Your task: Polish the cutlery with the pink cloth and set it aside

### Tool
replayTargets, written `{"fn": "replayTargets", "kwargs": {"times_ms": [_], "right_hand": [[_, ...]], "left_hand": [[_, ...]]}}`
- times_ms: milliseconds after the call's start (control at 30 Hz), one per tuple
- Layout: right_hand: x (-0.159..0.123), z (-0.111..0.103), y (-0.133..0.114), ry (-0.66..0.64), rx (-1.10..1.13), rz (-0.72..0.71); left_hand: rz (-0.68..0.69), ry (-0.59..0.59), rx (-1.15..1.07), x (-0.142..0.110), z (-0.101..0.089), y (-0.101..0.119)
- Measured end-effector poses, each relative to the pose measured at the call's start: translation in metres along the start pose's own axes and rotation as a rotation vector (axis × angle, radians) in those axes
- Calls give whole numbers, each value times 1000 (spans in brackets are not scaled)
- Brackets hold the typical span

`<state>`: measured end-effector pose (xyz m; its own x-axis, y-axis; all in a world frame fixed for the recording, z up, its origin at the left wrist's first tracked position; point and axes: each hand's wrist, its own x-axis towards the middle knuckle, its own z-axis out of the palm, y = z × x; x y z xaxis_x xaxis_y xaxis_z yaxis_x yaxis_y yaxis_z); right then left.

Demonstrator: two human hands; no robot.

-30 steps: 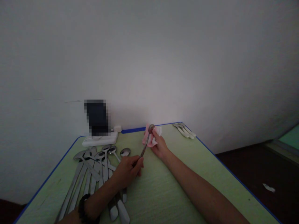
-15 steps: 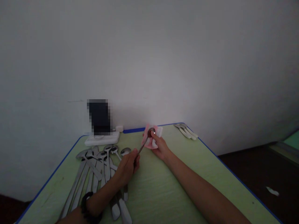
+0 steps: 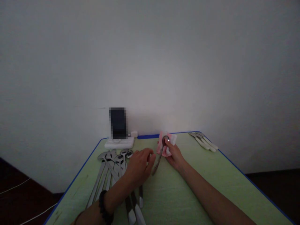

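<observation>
1 metal spoon (image 3: 159, 160) is up over the green table (image 3: 168, 197), its bowl pinched against a pink-and-white cloth (image 3: 172, 139) by my right hand (image 3: 175, 156), thumb inside. I seem to be mid-wipe; the next move probably calls for steadying the handle. My left hand (image 3: 140, 164) hovers beside it, loosely curled, apparently empty, wrist above piled cutlery (image 3: 102, 178).
</observation>
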<state>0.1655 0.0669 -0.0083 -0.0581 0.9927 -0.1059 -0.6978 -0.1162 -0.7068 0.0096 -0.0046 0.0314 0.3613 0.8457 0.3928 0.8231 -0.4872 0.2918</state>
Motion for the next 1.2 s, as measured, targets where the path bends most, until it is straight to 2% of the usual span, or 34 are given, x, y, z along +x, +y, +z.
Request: {"fn": "replayTargets", "kwargs": {"times_ms": [67,167,267,367,533,767,833,933,967,1100,1200], "right_hand": [[0,2,-1,-12,-13,36],[-1,4,-2,-13,-12,63],[-1,5,-3,4,-6,61],[-1,5,-4,-10,1,70],[0,3,-3,-31,18,61],[2,0,-1,-29,30,61],[2,0,0,-16,50,61],[2,1,0,-44,60,71],[1,2,-1,-65,58,74],[-3,4,-3,-144,52,91],[-4,4,-3,-150,83,74]], "left_hand": [[0,140,100,7,-6,-11],[-11,378,249,20,-19,-41],[-113,513,376,33,-35,-77],[-182,506,469,41,-48,-101],[-277,521,503,46,-47,-113],[-224,476,483,50,-44,-129],[-176,477,448,47,-44,-122],[-112,449,351,38,-38,-92],[-63,396,292,35,-33,-78],[101,14,62,19,-8,-27],[152,-131,-17,9,5,-9]]}}
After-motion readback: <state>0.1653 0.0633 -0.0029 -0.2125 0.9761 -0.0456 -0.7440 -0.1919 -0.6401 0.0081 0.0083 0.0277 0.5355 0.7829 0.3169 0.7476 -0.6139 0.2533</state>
